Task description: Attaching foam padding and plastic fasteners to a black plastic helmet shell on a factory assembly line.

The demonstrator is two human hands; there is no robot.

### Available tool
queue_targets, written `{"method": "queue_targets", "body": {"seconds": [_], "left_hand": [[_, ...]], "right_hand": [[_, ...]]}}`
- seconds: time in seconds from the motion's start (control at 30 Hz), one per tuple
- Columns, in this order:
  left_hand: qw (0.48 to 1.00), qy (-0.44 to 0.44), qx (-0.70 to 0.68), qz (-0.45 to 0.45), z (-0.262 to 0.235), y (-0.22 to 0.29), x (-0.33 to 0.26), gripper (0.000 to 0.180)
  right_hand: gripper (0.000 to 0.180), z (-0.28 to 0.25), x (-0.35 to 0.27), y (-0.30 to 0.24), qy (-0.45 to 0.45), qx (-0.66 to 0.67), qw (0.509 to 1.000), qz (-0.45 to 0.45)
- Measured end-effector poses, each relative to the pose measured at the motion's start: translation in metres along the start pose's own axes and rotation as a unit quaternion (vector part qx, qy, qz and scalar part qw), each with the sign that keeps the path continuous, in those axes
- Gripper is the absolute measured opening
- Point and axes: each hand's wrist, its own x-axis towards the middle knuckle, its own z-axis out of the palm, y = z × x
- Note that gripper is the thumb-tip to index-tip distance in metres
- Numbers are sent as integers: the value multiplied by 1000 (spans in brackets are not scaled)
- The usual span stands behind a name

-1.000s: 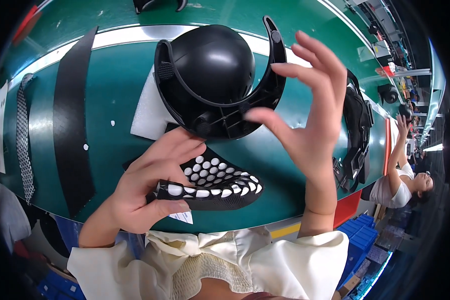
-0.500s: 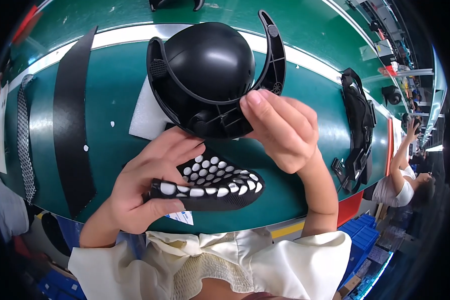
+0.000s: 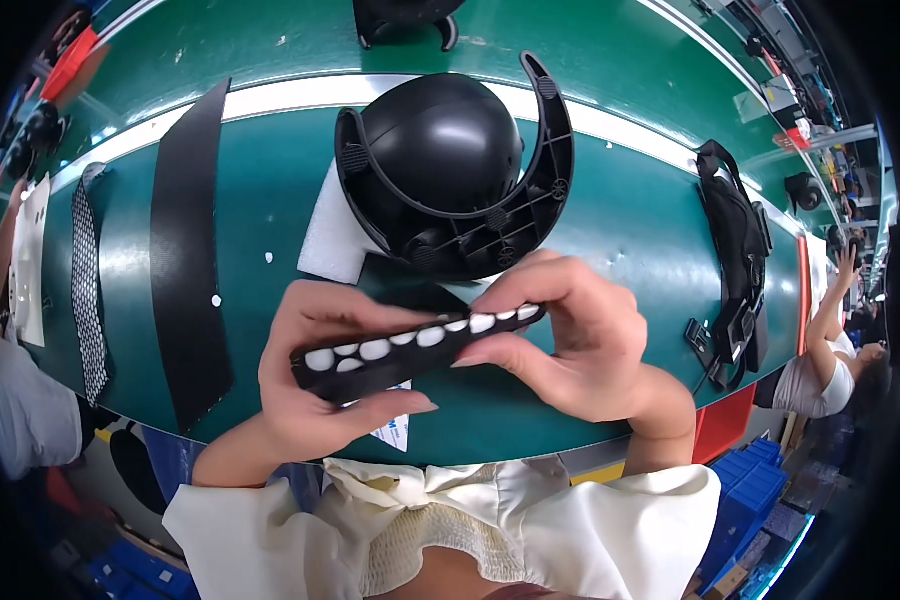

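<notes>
Between my hands I hold a black pad with white round spots (image 3: pixel 402 346), its narrow edge turned toward me. My left hand (image 3: pixel 305 365) grips its left end, thumb below and fingers above. My right hand (image 3: pixel 585 340) pinches the right end between thumb and fingers. Just beyond stands a black plastic dome (image 3: pixel 445 140) with a curved bracket (image 3: pixel 555 170) whose two arms rise at its sides; neither hand touches it. A white foam block (image 3: pixel 332 235) lies partly under the dome. Below the pad, a white printed paper piece (image 3: pixel 394 432) shows, partly covered by my left hand.
A wide black strip (image 3: pixel 190 270) and a narrow patterned strip (image 3: pixel 87 290) lie to the left. Black straps with buckles (image 3: pixel 732 240) lie at right. Another black part (image 3: pixel 408 15) stands far off. Blue crates (image 3: pixel 738 500) sit below the table's right. One person (image 3: pixel 815 375) is at right, another's sleeve (image 3: pixel 30 390) at left.
My right hand has left the bracket and come down to the pad's right end. The pad has turned edge-on, hiding its spotted inner face. The view has shifted slightly.
</notes>
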Motion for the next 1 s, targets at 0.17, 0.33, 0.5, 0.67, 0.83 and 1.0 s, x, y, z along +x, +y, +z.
{"method": "queue_targets", "body": {"seconds": [0.17, 0.33, 0.5, 0.67, 0.83, 1.0], "left_hand": [[992, 53, 115, 27, 5, 8, 6, 22], [988, 41, 135, 58, 4, 3, 5, 24], [980, 53, 174, 85, 5, 1, 3, 27], [975, -5, 198, 100, 1, -2, 5, 30], [979, 75, 184, 44, 14, 4, -1, 20], [958, 23, -92, -271, 3, 5, 10, 20]], "right_hand": [[16, 3, 0, -5, 8, -39, 999, -34], [15, 0, -2, -2, -23, -73, 995, -60], [20, -12, 7, -15, -56, -250, 956, -142], [29, -19, 0, -20, -88, -342, 915, -194], [22, -11, -5, -12, -34, -325, 896, -300], [27, -25, -9, 7, -66, -256, 901, -344]]}}
